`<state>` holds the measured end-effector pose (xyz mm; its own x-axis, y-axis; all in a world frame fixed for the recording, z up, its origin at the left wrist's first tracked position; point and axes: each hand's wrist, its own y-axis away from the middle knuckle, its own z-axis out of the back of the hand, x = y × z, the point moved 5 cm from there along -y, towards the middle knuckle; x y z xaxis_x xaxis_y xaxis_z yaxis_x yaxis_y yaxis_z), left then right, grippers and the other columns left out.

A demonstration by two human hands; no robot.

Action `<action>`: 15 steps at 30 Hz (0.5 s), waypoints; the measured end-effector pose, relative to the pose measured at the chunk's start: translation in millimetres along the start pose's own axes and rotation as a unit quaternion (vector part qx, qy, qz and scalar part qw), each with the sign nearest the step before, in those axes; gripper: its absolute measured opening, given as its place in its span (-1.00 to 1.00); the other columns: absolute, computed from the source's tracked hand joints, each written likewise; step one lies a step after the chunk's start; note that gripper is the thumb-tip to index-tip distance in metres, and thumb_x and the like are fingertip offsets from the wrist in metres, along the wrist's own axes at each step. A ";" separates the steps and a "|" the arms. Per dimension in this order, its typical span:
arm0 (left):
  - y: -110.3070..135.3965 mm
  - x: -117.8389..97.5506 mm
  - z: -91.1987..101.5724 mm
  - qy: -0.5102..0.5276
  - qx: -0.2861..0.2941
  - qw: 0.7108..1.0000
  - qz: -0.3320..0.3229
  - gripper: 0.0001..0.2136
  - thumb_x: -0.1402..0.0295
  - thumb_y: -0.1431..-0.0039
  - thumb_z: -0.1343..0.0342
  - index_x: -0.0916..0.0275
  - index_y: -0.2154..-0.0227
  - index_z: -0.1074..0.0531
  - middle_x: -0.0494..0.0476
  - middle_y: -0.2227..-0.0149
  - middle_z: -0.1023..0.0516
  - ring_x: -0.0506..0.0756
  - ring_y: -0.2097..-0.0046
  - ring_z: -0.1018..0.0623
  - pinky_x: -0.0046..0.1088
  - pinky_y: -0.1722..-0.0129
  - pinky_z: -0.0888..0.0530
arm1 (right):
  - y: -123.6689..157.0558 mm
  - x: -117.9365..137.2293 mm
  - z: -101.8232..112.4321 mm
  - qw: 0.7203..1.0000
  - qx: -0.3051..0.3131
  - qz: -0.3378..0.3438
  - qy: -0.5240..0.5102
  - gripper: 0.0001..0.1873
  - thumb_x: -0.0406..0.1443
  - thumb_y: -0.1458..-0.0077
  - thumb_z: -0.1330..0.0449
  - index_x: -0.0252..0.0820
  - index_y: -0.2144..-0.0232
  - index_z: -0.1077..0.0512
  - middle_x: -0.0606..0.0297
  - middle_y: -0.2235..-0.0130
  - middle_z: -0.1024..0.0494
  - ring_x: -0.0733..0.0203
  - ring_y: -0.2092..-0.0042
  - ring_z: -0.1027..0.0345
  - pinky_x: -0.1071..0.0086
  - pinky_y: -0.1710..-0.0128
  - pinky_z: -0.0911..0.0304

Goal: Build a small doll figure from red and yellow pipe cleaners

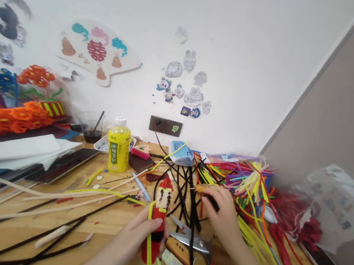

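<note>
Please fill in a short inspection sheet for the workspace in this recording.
Surface: wooden table, scattered with small scraps.
Job's things: red figure, upright, and a yellow strip, both in the left hand.
Clutter: scissors, a yellow bottle and a bundle of colored strips.
Left hand: closed around the figure.
Right hand: at a tan piece; grip unclear.
Cables: black cord plugged into the wall socket.
Surroundings: white wall with stickers.

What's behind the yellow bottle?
A white tray, showing on either side of the yellow bottle, and the white wall farther back. The tray's middle, and whatever may lie there, is covered by the bottle, so can't tell.
</note>
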<state>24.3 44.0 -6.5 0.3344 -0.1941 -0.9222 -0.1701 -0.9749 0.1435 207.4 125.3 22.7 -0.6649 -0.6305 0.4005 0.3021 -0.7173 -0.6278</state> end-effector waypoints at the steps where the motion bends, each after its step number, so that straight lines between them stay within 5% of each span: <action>1: -0.6 1.9 -1.6 0.009 0.013 1.000 -0.003 -0.71 0.09 0.09 -0.07 0.26 0.52 -0.32 0.05 0.54 -0.44 -0.01 0.57 -0.38 -0.50 0.59 -0.26 | 2.0 12.7 -2.2 0.997 0.014 -0.007 -0.078 -0.87 -0.26 -0.07 -0.06 -0.16 0.37 -0.39 0.22 0.31 -0.41 0.13 0.20 -0.25 0.23 0.15 -0.16; 3: -0.2 5.0 -6.2 0.026 0.031 0.999 0.011 -0.62 0.01 0.05 0.01 0.30 0.56 -0.35 0.08 0.59 -0.43 0.00 0.58 -0.37 -0.48 0.57 -0.27 | 8.1 32.7 -13.0 0.972 0.076 -0.065 -0.212 -0.88 -0.26 -0.01 -0.12 -0.15 0.35 -0.38 0.28 0.35 -0.39 0.22 0.32 -0.28 0.32 0.29 -0.21; 6: 3.4 6.4 -15.6 0.051 0.047 0.997 0.045 -0.57 -0.04 0.08 0.04 0.30 0.60 -0.35 0.07 0.65 -0.39 0.03 0.60 -0.37 -0.45 0.56 -0.27 | 19.5 45.9 -30.1 0.898 0.122 -0.174 -0.385 -0.71 -0.24 0.06 -0.19 -0.14 0.23 -0.32 0.28 0.31 -0.40 0.26 0.34 -0.28 0.36 0.33 -0.22; 9: 6.0 6.6 -21.4 0.085 0.043 0.994 0.053 -0.60 -0.03 0.18 -0.06 0.27 0.58 -0.35 0.03 0.64 -0.39 0.04 0.61 -0.37 -0.44 0.56 -0.28 | 25.2 49.9 -41.0 0.835 0.151 -0.201 -0.489 -0.58 -0.21 0.12 -0.25 -0.13 0.16 -0.30 0.26 0.23 -0.39 0.26 0.30 -0.28 0.36 0.28 -0.21; 12: 4.0 12.4 -21.0 0.095 0.035 0.993 0.065 -0.64 0.01 0.18 -0.07 0.25 0.53 -0.33 0.01 0.63 -0.40 0.05 0.59 -0.38 -0.42 0.54 -0.29 | 24.6 49.5 -42.3 0.818 0.153 -0.201 -0.517 -0.53 -0.21 0.17 -0.29 -0.12 0.16 -0.30 0.27 0.21 -0.38 0.27 0.29 -0.26 0.37 0.27 -0.19; 15: -1.0 16.0 -16.6 0.060 0.030 0.996 0.062 -0.69 0.06 0.14 -0.03 0.23 0.49 -0.31 0.01 0.60 -0.41 0.04 0.59 -0.37 -0.41 0.53 -0.29 | 21.9 47.6 -37.1 0.837 0.134 -0.212 -0.486 -0.61 -0.17 0.15 -0.27 -0.15 0.24 -0.31 0.30 0.29 -0.38 0.29 0.32 -0.24 0.41 0.32 -0.18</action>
<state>45.3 40.1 -15.4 0.4145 -0.3276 -0.8490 -0.2712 -0.9350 0.2284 157.0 90.5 3.2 0.0801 -0.1530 0.9850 0.4084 -0.8963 -0.1725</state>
